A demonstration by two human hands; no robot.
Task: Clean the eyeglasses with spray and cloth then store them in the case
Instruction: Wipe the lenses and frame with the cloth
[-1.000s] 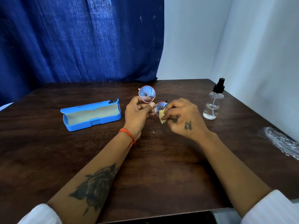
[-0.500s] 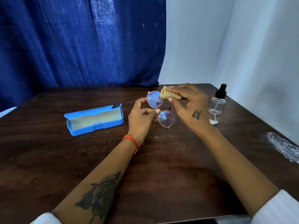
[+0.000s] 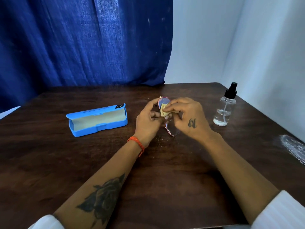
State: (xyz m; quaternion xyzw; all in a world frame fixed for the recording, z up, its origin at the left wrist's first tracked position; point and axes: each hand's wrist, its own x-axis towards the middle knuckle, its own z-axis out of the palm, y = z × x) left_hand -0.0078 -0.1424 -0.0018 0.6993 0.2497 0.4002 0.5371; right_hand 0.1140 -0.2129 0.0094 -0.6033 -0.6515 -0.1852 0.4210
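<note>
Pink-rimmed eyeglasses (image 3: 171, 129) are held on edge above the middle of the dark wooden table (image 3: 49, 154), one lens far and one near. My left hand (image 3: 148, 119) grips them at the bridge. My right hand (image 3: 186, 116) pinches a small yellow cloth (image 3: 164, 111) against the far lens. The near lens hangs free just above the table. An open blue case (image 3: 97, 120) with a pale lining lies to the left. A clear spray bottle (image 3: 225, 107) with a black nozzle stands to the right, a little liquid in it.
A blue curtain (image 3: 82, 42) hangs behind the table and white walls (image 3: 264, 47) close in the right side. A crinkled clear plastic wrapper (image 3: 292, 146) lies at the table's right edge. Small specks (image 3: 160, 139) dot the wood under the glasses.
My right hand has carried the cloth from the near lens up to the far lens and now presses it there. My left hand has kept its hold on the glasses.
</note>
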